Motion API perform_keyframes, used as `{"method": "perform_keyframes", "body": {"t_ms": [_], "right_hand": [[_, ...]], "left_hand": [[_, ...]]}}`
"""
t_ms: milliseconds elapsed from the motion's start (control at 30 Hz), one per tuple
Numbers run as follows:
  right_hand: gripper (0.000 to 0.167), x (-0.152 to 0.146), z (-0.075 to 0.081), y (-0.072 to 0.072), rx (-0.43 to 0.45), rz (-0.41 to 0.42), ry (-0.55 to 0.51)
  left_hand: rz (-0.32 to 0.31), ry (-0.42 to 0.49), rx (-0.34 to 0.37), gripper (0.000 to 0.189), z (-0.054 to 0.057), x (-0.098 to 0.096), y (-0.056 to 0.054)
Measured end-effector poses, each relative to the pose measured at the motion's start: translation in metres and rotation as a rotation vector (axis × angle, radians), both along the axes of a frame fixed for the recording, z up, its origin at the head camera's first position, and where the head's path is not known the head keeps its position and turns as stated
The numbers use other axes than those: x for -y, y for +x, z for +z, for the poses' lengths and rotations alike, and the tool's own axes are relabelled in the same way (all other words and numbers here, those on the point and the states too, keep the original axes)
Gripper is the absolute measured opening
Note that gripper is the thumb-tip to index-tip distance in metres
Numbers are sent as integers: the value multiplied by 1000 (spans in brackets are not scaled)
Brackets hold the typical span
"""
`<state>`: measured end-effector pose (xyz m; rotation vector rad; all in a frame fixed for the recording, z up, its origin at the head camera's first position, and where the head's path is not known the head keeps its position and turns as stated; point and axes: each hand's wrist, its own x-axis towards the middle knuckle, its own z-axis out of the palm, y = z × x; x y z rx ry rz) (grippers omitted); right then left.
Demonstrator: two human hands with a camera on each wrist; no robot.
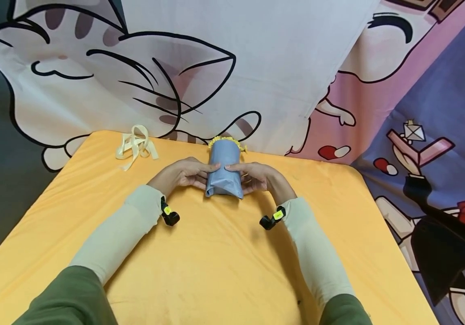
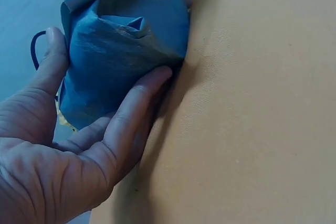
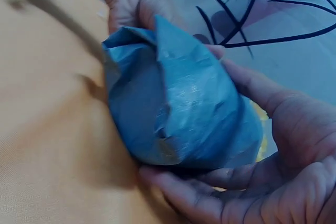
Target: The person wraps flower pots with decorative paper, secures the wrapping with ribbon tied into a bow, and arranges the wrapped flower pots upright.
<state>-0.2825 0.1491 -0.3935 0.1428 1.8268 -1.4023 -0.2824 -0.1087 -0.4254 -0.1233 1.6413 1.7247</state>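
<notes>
1. A printed fabric backdrop (image 1: 289, 67) fills the background, its smiling cartoon cat outlined in black at left and pink and violet panels with further figures at right.
2. A table (image 1: 200, 266) covered in smooth yellow-orange cloth runs up to the foot of the fabric.
3. Two arms reach across it from the near side, in dark green sleeves (image 1: 74, 298) with pale lower sleeves (image 1: 123, 230) running to the wrists.
4. The person's left hand (image 1: 188, 174) pinches one side of a wrapped package, thumb on top and fingers bent along the side and underneath.
5. The right hand (image 1: 258, 175) mirrors it on the opposite side, thumb on top and curved fingers below; the thumb tips point toward each other, apart.
6. The blue package (image 1: 225, 158) sits between the hands near the table's far edge, its creased, folded end facing the wearer; whether it touches the cloth cannot be told.
7. A loose tangle of cream ribbon (image 1: 135, 146) lies on the far left of the table, apart from the left hand.
8. Black wrist devices (image 1: 170, 218) with bright yellow labels (image 1: 278, 215) hang at both wrists.
9. Ruffled yellow trim (image 1: 213, 141) edges the package's far end.
</notes>
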Motion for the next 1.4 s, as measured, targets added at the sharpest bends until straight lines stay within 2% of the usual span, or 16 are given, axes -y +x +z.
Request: {"method": "perform_keyframes", "body": {"t_ms": [233, 433, 533, 667, 833, 1000, 1133, 1267, 1400], "right_hand": [[78, -1, -6, 3, -25, -50, -22], [75, -6, -9, 10, -43, -60, -35], [70, -6, -9, 19, -78, -41, -35], [65, -5, -8, 37, -113, -7, -41], [62, -8, -6, 62, -118, 19, -54], [58, -9, -6, 81, -122, 41, -62], [56, -9, -9, 87, -124, 49, -60], [57, -8, -12, 88, -144, 60, -48], [60, -5, -9, 87, -164, 104, 8]], "left_hand": [[37, 3, 28, 76, 3, -1, 2], [33, -32, -6, 79, 7, -3, 13], [42, -48, -26, 79, 8, -3, 23], [52, -54, -35, 78, 10, -2, 43], [32, -39, -41, 70, 12, -3, 69], [9, -34, -57, 61, 11, -3, 87], [1, -33, -59, 57, 7, -3, 93], [9, -20, -63, 58, 1, -2, 94], [0, -10, -60, 60, -1, 1, 95]]}}
